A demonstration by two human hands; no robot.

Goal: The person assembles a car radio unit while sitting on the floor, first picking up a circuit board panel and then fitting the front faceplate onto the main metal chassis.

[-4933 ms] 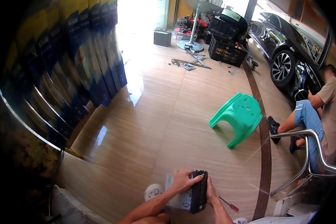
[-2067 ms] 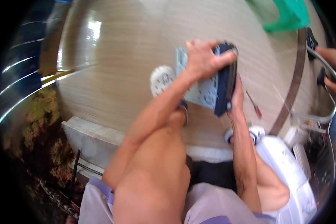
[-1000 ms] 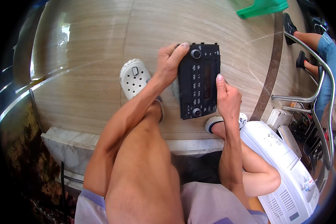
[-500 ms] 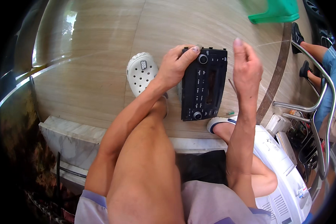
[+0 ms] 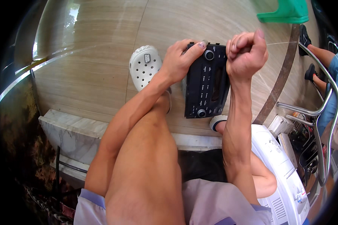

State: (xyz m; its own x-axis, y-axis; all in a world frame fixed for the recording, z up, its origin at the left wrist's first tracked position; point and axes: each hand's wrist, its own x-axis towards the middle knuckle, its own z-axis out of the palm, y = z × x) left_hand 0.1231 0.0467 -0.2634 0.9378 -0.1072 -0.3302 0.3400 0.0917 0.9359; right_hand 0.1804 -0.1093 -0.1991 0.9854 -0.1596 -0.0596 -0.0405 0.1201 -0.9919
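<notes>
A black car stereo (image 5: 203,84) with two round knobs, rows of buttons and a dark slot stands on its side, above the floor or resting on it; I cannot tell which. My left hand (image 5: 182,60) is closed round its upper left edge, thumb lying on the front near the upper knob. Beside the stereo's upper right edge is my right hand (image 5: 247,52), fingers curled into a loose fist and thumb pointing up. Nothing shows in that fist. Its wrist and forearm cover part of the stereo's right side.
My white clog (image 5: 144,69) is left of the stereo, on tan floor tiles (image 5: 97,75). A green plastic stool (image 5: 283,13) stands far right. Near a metal chair frame (image 5: 326,112) are another person's legs (image 5: 321,52). A white plastic casing (image 5: 276,161) lies at lower right beside a marble step (image 5: 75,125).
My right hand has turned and come in against the stereo's right edge, its fingers now curled. My left hand keeps its hold. The screwdriver with a green handle is now hidden.
</notes>
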